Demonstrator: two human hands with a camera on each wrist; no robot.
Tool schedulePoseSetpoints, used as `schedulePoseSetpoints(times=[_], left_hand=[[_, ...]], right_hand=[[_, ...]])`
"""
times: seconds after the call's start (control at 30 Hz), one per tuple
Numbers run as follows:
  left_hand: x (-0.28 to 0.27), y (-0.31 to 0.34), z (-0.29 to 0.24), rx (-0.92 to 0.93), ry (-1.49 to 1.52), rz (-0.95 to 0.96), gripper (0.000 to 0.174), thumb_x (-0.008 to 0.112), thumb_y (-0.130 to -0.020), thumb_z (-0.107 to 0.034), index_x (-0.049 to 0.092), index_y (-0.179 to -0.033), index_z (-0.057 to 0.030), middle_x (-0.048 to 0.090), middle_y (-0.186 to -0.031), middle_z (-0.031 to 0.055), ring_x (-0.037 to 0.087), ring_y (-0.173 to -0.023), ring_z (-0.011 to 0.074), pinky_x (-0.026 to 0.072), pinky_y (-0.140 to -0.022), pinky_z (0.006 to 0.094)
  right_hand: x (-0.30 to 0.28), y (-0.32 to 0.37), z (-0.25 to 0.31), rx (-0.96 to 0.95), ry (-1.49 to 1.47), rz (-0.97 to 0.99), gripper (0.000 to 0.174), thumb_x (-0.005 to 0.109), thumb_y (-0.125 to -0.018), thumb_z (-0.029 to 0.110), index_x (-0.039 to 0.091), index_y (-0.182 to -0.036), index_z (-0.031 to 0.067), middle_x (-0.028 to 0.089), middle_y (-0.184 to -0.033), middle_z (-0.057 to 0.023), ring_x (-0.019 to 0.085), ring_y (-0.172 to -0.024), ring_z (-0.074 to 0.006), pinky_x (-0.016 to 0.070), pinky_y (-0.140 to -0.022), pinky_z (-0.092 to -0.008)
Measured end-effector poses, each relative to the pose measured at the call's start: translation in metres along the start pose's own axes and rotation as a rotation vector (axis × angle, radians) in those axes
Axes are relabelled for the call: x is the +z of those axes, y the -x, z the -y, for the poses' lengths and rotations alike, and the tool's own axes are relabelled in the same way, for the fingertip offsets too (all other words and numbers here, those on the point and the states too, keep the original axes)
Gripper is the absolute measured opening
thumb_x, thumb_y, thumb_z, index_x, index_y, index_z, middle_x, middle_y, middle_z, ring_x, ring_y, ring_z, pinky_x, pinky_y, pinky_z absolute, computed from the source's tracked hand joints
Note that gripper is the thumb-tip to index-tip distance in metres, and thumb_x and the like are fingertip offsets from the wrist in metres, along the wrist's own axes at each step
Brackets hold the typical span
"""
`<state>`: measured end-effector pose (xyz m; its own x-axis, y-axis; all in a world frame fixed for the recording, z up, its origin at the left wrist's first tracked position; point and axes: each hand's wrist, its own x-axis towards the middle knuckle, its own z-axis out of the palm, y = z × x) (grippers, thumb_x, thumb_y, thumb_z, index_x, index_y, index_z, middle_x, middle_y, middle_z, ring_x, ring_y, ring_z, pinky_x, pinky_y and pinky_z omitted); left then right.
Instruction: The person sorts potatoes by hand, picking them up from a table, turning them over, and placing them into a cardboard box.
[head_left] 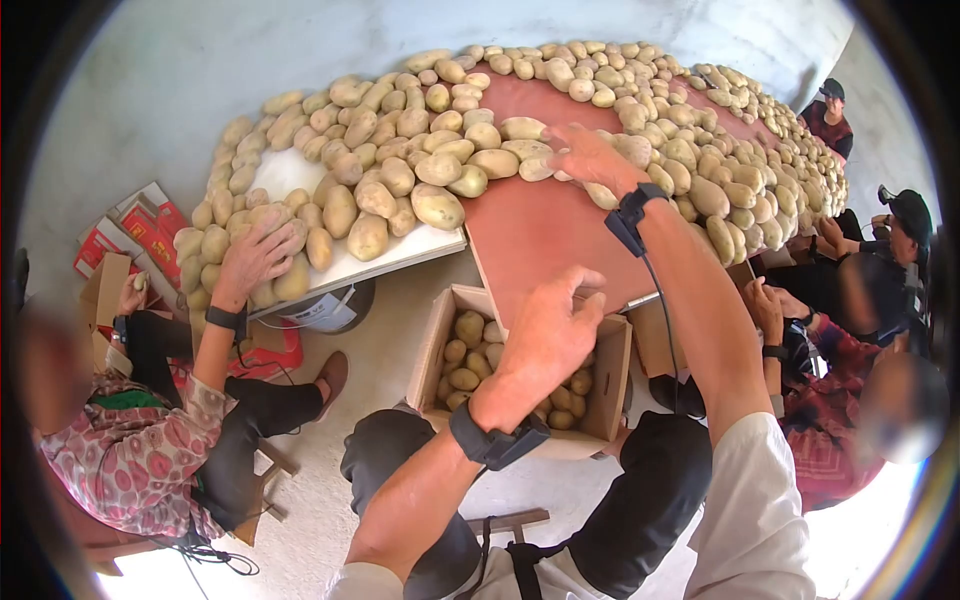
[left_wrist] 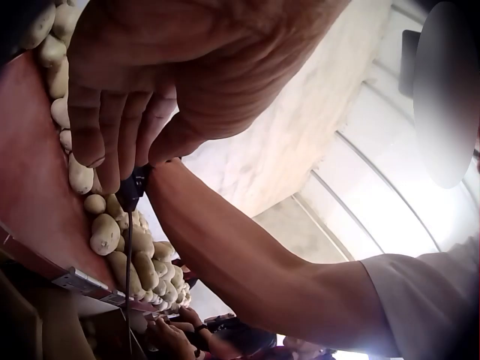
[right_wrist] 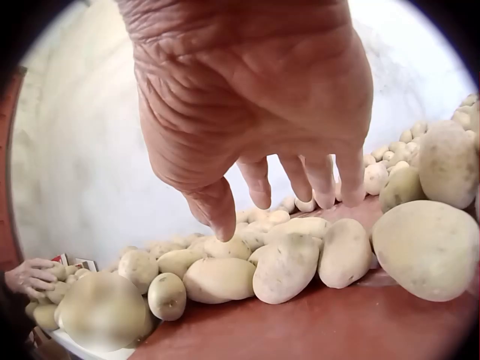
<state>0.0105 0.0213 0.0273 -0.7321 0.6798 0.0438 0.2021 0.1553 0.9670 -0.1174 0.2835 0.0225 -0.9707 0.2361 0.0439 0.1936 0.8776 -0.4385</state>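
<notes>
And here's the right hand (head_left: 592, 158), out at full stretch over a row of potatoes (head_left: 495, 163) on the red worktop (head_left: 540, 245)! That's the relation everything seems to hang on: the row sits right beneath those fingers, making the right hand clearly the nearer. The left hand (head_left: 553, 335) hangs well back, loosely bent and empty, over the near side of the worktop and the cardboard box (head_left: 610, 385); from there the row lies straight ahead, across bare red.

Now the long axes, and they don't agree: in the right wrist view one long potato (right_wrist: 219, 280) lies crosswise under the thumb, while its neighbour (right_wrist: 345, 253) tips more upright. A grip would probably need turning to suit.

That same view gives what the head view hides: fingers apart and pointing down, nothing gripped, though whether a fingertip touches is hard to tell. The head view answers with the potatoes inside the box, which the right wrist view misses.
</notes>
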Motion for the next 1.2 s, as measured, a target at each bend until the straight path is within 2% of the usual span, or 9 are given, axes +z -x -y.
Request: schedulePoseSetpoints(times=[0.07, 0.2, 0.3, 0.47, 0.6, 0.8, 0.87, 1.0, 1.2], left_hand=[[-0.001, 0.002, -0.001, 0.006, 0.039, 0.005, 0.029, 0.066, -0.095, -0.017, 0.069, -0.121, -0.0035, 0.073, -0.091, 0.0162, 0.067, -0.076, 0.0190, 0.0541, -0.075, 0.0355], [-0.008, 0.004, -0.005, -0.020, 0.089, 0.033, 0.028, 0.065, -0.096, -0.016, 0.068, -0.120, -0.0029, 0.073, -0.090, 0.0163, 0.066, -0.074, 0.0187, 0.0541, -0.073, 0.0355], [-0.010, 0.008, -0.010, -0.045, 0.085, 0.060, 0.028, 0.064, -0.097, -0.016, 0.067, -0.121, -0.0021, 0.073, -0.095, 0.0169, 0.067, -0.073, 0.0194, 0.0541, -0.072, 0.0350], [-0.007, 0.006, -0.005, 0.146, 0.093, 0.010, 0.027, 0.063, -0.097, -0.013, 0.066, -0.121, -0.0007, 0.074, -0.103, 0.0176, 0.068, -0.074, 0.0208, 0.0545, -0.073, 0.0350], [-0.008, 0.007, -0.009, 0.090, 0.071, 0.074, 0.025, 0.063, -0.097, -0.011, 0.066, -0.120, -0.0008, 0.074, -0.105, 0.0171, 0.071, -0.078, 0.0231, 0.0556, -0.076, 0.0353], [-0.002, 0.006, -0.003, 0.132, 0.089, 0.052, 0.024, 0.063, -0.097, -0.011, 0.066, -0.119, -0.0017, 0.074, -0.105, 0.0168, 0.072, -0.090, 0.0256, 0.0563, -0.081, 0.0365], [-0.007, 0.007, -0.008, 0.058, 0.086, 0.058, 0.025, 0.063, -0.097, -0.012, 0.066, -0.120, -0.0028, 0.074, -0.105, 0.0168, 0.072, -0.092, 0.0257, 0.0560, -0.083, 0.0364], [-0.013, 0.006, -0.006, 0.067, 0.021, 0.006, 0.025, 0.065, -0.096, -0.014, 0.068, -0.118, -0.0031, 0.075, -0.105, 0.0166, 0.073, -0.093, 0.0257, 0.0562, -0.084, 0.0365], [-0.031, 0.001, -0.010, -0.020, -0.016, -0.039, 0.025, 0.065, -0.095, -0.015, 0.071, -0.116, -0.0027, 0.076, -0.102, 0.0170, 0.073, -0.095, 0.0259, 0.0561, -0.087, 0.0365]], right_hand=[[0.010, -0.018, 0.000, 0.016, -0.055, 0.079, 0.062, 0.067, -0.091, 0.026, 0.050, -0.149, 0.0134, 0.043, -0.157, -0.0137, 0.056, -0.130, -0.0365, 0.0470, -0.106, -0.0447], [0.032, -0.036, 0.004, 0.024, 0.035, 0.109, 0.062, 0.063, -0.091, 0.031, 0.050, -0.150, 0.0141, 0.045, -0.156, -0.0136, 0.053, -0.134, -0.0376, 0.0436, -0.111, -0.0444], [0.053, -0.048, -0.002, 0.131, 0.161, 0.055, 0.065, 0.060, -0.090, 0.036, 0.049, -0.151, 0.0151, 0.045, -0.156, -0.0131, 0.049, -0.138, -0.0371, 0.0402, -0.114, -0.0480], [0.045, -0.027, 0.027, 0.159, 0.258, 0.016, 0.070, 0.060, -0.088, 0.041, 0.047, -0.151, 0.0147, 0.047, -0.154, -0.0149, 0.048, -0.139, -0.0357, 0.0381, -0.112, -0.0549], [0.062, -0.020, 0.025, 0.197, 0.314, -0.020, 0.070, 0.062, -0.088, 0.044, 0.048, -0.149, 0.0119, 0.051, -0.148, -0.0179, 0.050, -0.136, -0.0370, 0.0401, -0.109, -0.0536], [0.075, 0.007, 0.025, 0.188, 0.328, -0.128, 0.073, 0.067, -0.087, 0.047, 0.046, -0.147, 0.0110, 0.054, -0.140, -0.0188, 0.052, -0.131, -0.0392, 0.0428, -0.105, -0.0535], [0.071, 0.019, 0.028, 0.181, 0.288, -0.079, 0.075, 0.069, -0.086, 0.046, 0.045, -0.148, 0.0120, 0.054, -0.140, -0.0185, 0.051, -0.131, -0.0389, 0.0435, -0.103, -0.0557], [0.071, 0.050, 0.029, 0.141, 0.290, -0.066, 0.078, 0.070, -0.085, 0.047, 0.043, -0.150, 0.0147, 0.054, -0.140, -0.0177, 0.051, -0.131, -0.0399, 0.0433, -0.101, -0.0590], [0.070, 0.094, 0.039, 0.091, 0.307, -0.009, 0.077, 0.070, -0.085, 0.047, 0.042, -0.151, 0.0175, 0.055, -0.139, -0.0150, 0.051, -0.129, -0.0382, 0.0440, -0.098, -0.0588]])
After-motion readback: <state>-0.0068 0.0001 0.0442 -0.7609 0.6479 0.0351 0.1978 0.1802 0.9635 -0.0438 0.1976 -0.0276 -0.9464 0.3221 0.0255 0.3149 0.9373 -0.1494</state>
